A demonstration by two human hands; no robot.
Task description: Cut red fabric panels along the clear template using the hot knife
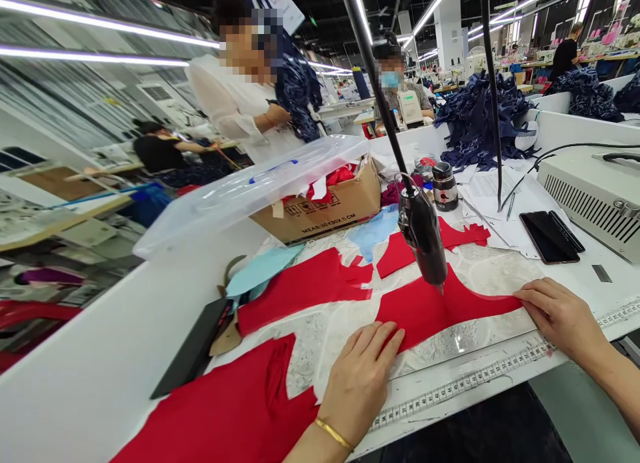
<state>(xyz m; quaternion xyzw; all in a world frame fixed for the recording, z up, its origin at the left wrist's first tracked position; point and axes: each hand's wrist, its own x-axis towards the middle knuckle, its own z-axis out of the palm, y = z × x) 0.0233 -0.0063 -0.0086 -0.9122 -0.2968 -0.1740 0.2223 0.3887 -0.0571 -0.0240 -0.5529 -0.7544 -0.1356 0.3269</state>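
Note:
A curved red fabric piece lies over a clear, patterned sheet on the white table. My left hand, wearing a gold bangle, has its fingers together on the piece's lower left corner. At the narrow right tip, my right hand grips the fabric between thumb and fingers. A black tool with a thin pointed tip hangs from above, its tip just over the middle of the piece; whether it touches cannot be seen. A measuring tape runs along the front edge below both hands.
More red cut pieces lie left and behind. A cardboard box under a clear plastic lid stands at the back. To the right are a phone, a jar and a beige machine. Co-workers are beyond the white partition.

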